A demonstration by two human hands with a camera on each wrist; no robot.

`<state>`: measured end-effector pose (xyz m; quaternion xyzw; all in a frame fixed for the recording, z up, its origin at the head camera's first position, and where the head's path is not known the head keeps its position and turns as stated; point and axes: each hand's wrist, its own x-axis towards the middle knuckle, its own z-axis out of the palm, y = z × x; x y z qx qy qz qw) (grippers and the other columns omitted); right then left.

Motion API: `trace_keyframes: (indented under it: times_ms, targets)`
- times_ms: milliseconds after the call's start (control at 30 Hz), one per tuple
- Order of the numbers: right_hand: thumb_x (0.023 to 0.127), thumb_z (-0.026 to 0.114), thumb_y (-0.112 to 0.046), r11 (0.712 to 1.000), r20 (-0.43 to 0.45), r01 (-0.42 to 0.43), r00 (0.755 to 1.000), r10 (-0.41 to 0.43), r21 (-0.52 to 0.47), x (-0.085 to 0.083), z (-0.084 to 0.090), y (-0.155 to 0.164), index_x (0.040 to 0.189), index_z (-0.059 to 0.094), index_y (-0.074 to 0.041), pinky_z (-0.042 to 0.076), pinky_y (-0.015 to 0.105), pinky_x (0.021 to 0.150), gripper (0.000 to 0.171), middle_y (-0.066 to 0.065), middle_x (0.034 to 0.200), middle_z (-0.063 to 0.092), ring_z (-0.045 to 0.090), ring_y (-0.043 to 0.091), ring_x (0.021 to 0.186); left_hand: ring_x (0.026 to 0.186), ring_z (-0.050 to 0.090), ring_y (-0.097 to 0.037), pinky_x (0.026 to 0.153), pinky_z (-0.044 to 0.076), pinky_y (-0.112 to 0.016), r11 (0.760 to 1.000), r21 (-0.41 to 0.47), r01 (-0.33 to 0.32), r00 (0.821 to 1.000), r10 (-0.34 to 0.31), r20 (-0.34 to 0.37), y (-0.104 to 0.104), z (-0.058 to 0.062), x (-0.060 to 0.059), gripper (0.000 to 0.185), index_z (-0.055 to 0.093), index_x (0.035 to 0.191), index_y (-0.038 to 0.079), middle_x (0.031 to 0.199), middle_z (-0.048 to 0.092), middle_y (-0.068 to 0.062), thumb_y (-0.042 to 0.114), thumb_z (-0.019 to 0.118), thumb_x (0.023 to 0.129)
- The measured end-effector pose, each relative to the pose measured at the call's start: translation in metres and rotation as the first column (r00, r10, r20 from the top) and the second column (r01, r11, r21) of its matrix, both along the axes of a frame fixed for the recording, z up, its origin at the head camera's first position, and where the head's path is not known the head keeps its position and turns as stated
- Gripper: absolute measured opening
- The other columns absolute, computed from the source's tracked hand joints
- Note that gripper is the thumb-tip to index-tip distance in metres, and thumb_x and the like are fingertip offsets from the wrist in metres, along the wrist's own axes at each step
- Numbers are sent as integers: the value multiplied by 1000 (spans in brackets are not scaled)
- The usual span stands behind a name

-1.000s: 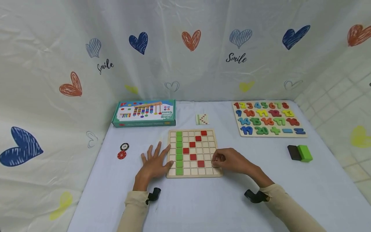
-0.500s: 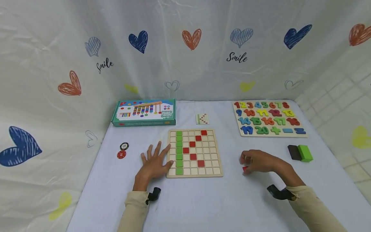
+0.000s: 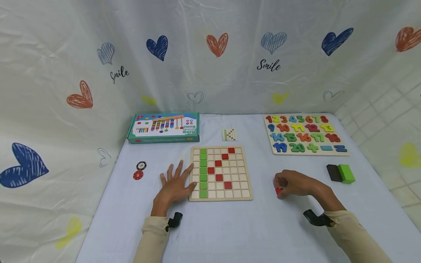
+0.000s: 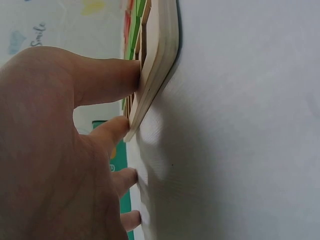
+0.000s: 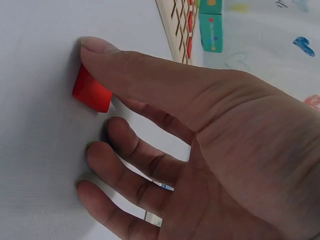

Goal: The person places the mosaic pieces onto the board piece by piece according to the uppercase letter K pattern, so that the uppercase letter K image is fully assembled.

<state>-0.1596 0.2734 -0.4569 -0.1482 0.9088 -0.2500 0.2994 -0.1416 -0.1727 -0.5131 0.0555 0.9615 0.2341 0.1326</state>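
Observation:
A wooden grid board [image 3: 219, 199] lies mid-table, with a green column of tiles [image 3: 203, 171] and a bent line of red tiles [image 3: 219, 170]. My left hand [image 3: 174, 182] lies flat with fingers spread, and its fingertips [image 4: 127, 75] touch the board's left edge [image 4: 160, 55]. Right of the board, my right hand [image 3: 289, 182] rests on the white table. Its thumb and index finger pinch a small red tile [image 3: 278, 191] that sits against the tabletop, which the right wrist view shows closely [image 5: 91, 92]; the other fingers [image 5: 125, 150] curl loosely beside it.
A green game box [image 3: 164, 128] and a small pattern card [image 3: 229, 134] lie behind the board. A number puzzle [image 3: 304, 133] sits at the back right, a black and green block [image 3: 340, 173] at the right, and two chips [image 3: 139, 171] at the left. Heart-print curtains enclose the table.
My right hand left the board's lower right corner and moved right onto the table with the red tile. The left hand has stayed put.

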Motion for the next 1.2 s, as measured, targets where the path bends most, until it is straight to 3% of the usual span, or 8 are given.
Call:
trace_keyframes:
  times_ms: [567, 833, 1033, 1200]
  targets:
    - [83, 92, -18, 1000, 7, 20, 1000, -20, -11, 0, 2, -1, 100, 66, -11, 45, 37, 76, 32, 5, 94, 56, 52, 23, 93, 161, -3, -51, 117, -3, -83, 1000, -8, 0, 1000, 0, 5, -3, -1, 0, 75, 30, 169, 31, 180, 7, -12, 48, 59, 102]
    - [92, 84, -16, 1000, 23, 21, 1000, -21, -2, 1, 8, 3, 97, 66, -11, 48, 33, 73, 19, 0, 88, 65, 56, 19, 86, 161, -2, -51, 117, -4, -83, 1000, 10, -3, 1000, 3, 10, 0, 1, 0, 76, 32, 169, 29, 179, 7, -13, 48, 60, 101]
    - [93, 80, -11, 993, -75, -17, 997, 8, -115, -7, 17, -17, 97, 68, -10, 51, 29, 69, 13, 0, 88, 66, 58, 18, 84, 161, -4, -50, 117, -4, -83, 1000, 1, -4, 1000, 4, 12, -1, 2, 0, 75, 31, 169, 30, 180, 6, -12, 48, 59, 102]
    - [95, 78, -9, 977, -127, -55, 992, 29, -204, -13, 11, -46, 101, 70, -10, 54, 26, 72, 11, -1, 92, 68, 60, 17, 86, 161, -3, -50, 117, -5, -82, 1000, 4, -5, 1000, 5, 5, -1, -1, -1, 75, 31, 169, 30, 180, 6, -12, 48, 58, 102]
